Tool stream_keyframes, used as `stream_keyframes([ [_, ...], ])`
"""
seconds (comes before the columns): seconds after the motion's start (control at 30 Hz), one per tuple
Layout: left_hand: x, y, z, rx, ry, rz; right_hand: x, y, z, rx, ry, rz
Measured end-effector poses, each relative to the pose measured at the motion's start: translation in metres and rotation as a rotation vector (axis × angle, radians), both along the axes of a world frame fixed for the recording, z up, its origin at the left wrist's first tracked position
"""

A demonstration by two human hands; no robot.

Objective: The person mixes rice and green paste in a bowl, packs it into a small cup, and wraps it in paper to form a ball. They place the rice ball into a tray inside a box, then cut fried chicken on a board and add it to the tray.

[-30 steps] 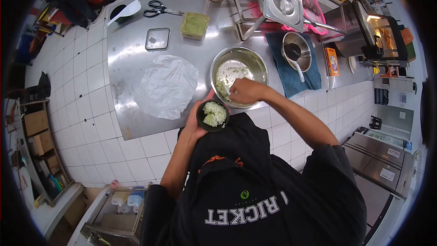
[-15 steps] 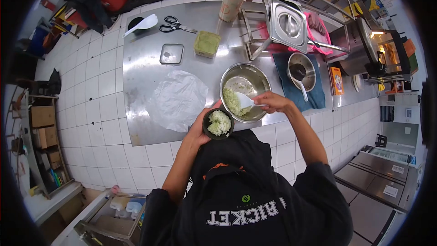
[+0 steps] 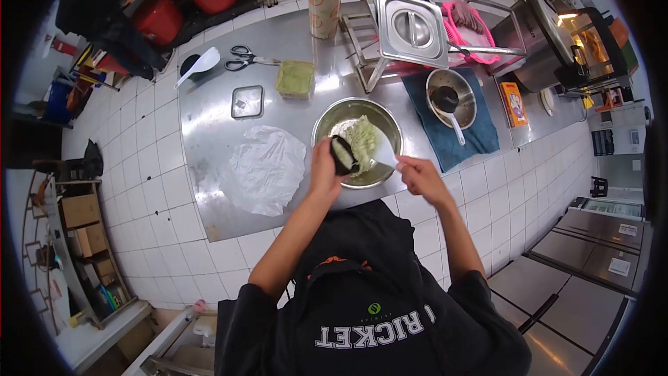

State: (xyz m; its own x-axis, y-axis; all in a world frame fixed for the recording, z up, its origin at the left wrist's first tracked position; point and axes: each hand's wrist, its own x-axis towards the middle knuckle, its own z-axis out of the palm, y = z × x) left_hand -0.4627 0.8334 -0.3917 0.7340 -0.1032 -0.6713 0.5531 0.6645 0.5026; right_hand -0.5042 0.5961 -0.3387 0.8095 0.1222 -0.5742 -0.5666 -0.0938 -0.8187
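My left hand [image 3: 323,173] grips a small black bowl [image 3: 337,160], tilted on its side over a steel mixing bowl [image 3: 394,130]. Pale green rice [image 3: 362,141] lies in the mixing bowl and reaches up to the small bowl's mouth. In my right hand [image 3: 420,179] is the handle of a white rice paddle [image 3: 385,150], its blade against the rice. Left of the mixing bowl a crumpled plastic sheet [image 3: 268,167] lies on the steel table [image 3: 209,115].
Behind are a square container of green stuff [image 3: 296,79], a lid [image 3: 247,102], scissors [image 3: 241,58] and another white paddle [image 3: 200,68]. To the right, a steel bowl [image 3: 473,108] with a ladle sits on a blue cloth [image 3: 435,125]. A person [image 3: 104,24] stands far left.
My left hand has moved the small bowl forward and tipped it over the mixing bowl. The paddle has gone from scooping at the left side to the rice by the small bowl's mouth.
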Motion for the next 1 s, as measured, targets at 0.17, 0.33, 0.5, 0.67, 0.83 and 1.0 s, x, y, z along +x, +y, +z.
stream_keyframes([
  [0.17,0.034,-0.05,0.012,0.121,-0.002,-0.002,-0.037,0.064,0.0,-0.814,-0.667,0.202],
  [0.33,0.041,-0.048,-0.005,0.107,-0.055,-0.074,-0.039,0.082,0.008,-0.879,-0.589,0.222],
  [0.5,0.033,-0.015,-0.011,-0.267,-0.025,-0.094,-0.037,0.064,0.041,-0.781,-0.722,0.173],
  [0.67,0.026,-0.008,-0.007,-0.267,-0.015,0.021,-0.021,0.077,0.035,-0.855,-0.722,0.184],
  [0.83,0.021,0.0,-0.016,-0.287,-0.069,0.054,-0.029,0.089,0.025,-0.999,-0.712,0.475],
  [1.0,0.011,0.01,0.009,-0.412,0.009,0.149,-0.016,0.077,0.055,-0.707,-0.709,0.134],
])
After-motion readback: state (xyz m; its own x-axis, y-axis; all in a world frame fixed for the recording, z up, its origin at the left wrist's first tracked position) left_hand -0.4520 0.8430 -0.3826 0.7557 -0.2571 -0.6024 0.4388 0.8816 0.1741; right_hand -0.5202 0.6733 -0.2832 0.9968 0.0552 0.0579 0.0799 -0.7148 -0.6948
